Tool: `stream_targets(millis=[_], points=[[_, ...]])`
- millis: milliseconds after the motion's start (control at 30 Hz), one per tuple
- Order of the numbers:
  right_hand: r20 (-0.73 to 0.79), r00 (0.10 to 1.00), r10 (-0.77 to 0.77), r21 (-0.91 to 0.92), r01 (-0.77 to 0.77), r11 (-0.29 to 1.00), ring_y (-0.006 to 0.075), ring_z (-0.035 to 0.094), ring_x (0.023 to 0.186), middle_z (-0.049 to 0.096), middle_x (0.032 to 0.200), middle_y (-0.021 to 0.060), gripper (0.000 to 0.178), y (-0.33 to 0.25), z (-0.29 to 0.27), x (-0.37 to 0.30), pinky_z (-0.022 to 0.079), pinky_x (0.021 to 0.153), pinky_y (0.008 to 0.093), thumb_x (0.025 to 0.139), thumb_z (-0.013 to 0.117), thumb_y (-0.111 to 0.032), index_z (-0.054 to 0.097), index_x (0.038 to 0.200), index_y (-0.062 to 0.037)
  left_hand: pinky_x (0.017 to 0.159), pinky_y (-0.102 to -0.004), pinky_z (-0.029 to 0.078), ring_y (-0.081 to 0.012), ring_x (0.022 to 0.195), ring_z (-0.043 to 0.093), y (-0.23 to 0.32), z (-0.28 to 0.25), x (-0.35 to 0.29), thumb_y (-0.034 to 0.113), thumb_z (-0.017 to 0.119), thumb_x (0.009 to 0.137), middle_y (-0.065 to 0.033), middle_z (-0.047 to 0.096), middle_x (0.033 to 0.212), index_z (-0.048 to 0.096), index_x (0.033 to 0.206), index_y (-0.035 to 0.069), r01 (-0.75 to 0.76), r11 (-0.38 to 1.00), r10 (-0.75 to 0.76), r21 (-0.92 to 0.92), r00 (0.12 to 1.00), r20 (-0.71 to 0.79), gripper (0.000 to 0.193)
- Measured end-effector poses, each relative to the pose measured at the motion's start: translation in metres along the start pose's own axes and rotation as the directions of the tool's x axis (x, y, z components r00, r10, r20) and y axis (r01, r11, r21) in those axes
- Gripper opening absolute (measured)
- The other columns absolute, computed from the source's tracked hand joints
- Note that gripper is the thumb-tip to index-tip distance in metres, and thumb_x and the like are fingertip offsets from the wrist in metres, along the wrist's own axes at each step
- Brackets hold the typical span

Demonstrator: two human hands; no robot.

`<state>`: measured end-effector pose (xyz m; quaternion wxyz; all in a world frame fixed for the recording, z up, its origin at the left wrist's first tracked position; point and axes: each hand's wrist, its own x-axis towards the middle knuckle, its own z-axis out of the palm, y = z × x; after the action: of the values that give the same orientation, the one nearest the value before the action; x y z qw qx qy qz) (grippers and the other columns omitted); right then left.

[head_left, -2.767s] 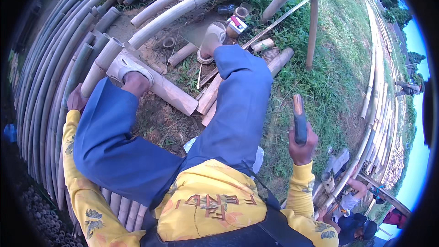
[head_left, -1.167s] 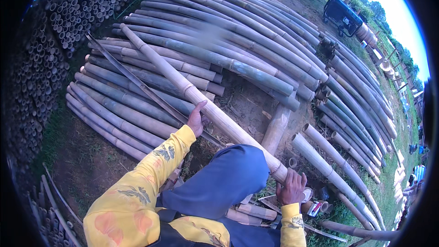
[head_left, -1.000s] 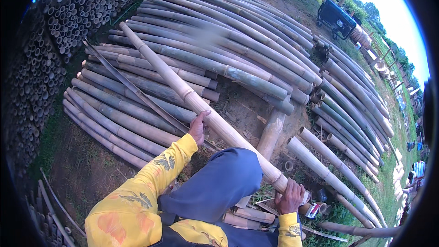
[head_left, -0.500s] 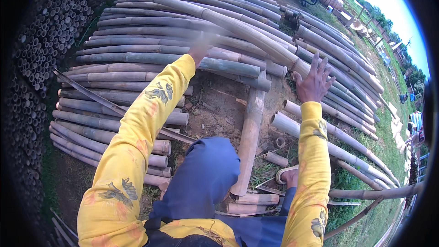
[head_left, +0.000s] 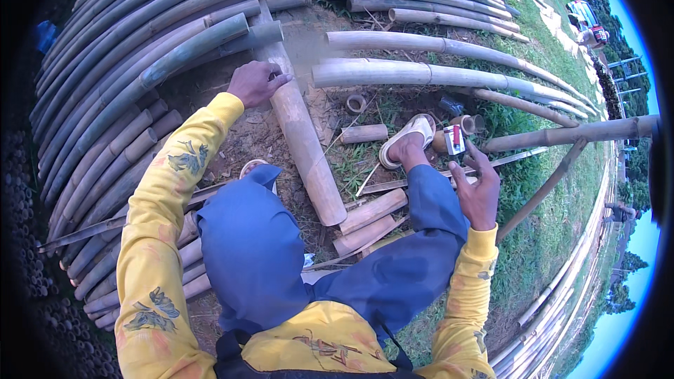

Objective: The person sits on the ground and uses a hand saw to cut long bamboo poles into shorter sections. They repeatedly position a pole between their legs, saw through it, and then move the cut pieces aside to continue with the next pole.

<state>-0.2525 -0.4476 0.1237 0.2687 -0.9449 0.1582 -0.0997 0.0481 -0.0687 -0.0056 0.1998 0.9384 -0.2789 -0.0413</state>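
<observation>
My left hand (head_left: 258, 84) is closed, its fingers curled at the left edge of a thick bamboo log (head_left: 307, 144). Whatever its fingers may hold is hidden. Over on the right, my right hand (head_left: 479, 191) is open, thumb and fingers apart, with nothing visible between them. Just beyond its fingertips is a small red and white box (head_left: 454, 140), beside short round bamboo pieces (head_left: 472, 124). The thick log slants from the stacked poles toward my knees.
Long bamboo poles (head_left: 161, 21) are stacked at the left and far side. Two pale poles (head_left: 421, 74) lie ahead on the right. A horizontal pole (head_left: 562, 135) with a slanted prop stands at the right. Split bamboo pieces (head_left: 372, 212) lie between my legs, near my sandalled foot (head_left: 411, 144).
The view has swung right and down. My left hand has come off the pole stack to the thick log. My right hand has left the long pole and sits near the small box.
</observation>
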Motion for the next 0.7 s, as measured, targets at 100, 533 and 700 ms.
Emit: stream_targets(millis=[100, 533, 700], points=[[-0.035, 0.996, 0.083, 0.022, -0.082, 0.996, 0.0224, 0.072, 0.097, 0.071, 0.122, 0.0162, 0.056, 0.020, 0.016, -0.025, 0.056, 0.087, 0.0343, 0.089, 0.078, -0.012, 0.060, 0.140, -0.0001, 0.090, -0.0468, 0.053, -0.0353, 0.104, 0.067, 0.069, 0.041, 0.060, 0.042, 0.076, 0.084, -0.0160, 0.069, 0.107, 0.065, 0.114, 0.005, -0.304, 0.948, 0.310, 0.095, 0.949, -0.052, 0.049], [-0.122, 0.993, 0.001, -0.220, -0.028, 0.975, 0.0179, 0.067, 0.079, 0.074, 0.102, 0.0044, 0.060, 0.028, 0.022, -0.031, 0.040, 0.098, 0.0387, 0.085, 0.077, -0.028, 0.062, 0.139, -0.0061, 0.092, -0.0405, 0.048, -0.0308, 0.099, 0.068, 0.129, 0.168, 0.157, 0.036, 0.090, 0.066, -0.0138, 0.067, 0.102, 0.056, 0.109, 0.003, -0.327, 0.869, 0.362, 0.372, 0.932, -0.028, 0.063], [-0.035, 0.997, 0.061, -0.270, -0.069, 0.960, 0.0192, 0.069, 0.085, 0.073, 0.101, 0.0056, 0.063, 0.029, 0.031, -0.036, 0.038, 0.102, 0.0484, 0.085, 0.077, -0.029, 0.059, 0.140, -0.0072, 0.101, -0.0437, 0.044, -0.0337, 0.099, 0.069, 0.128, 0.108, 0.150, 0.037, 0.087, 0.069, -0.0186, 0.069, 0.098, 0.053, 0.105, 0.002, -0.387, 0.875, 0.363, 0.291, 0.922, 0.137, 0.060]])
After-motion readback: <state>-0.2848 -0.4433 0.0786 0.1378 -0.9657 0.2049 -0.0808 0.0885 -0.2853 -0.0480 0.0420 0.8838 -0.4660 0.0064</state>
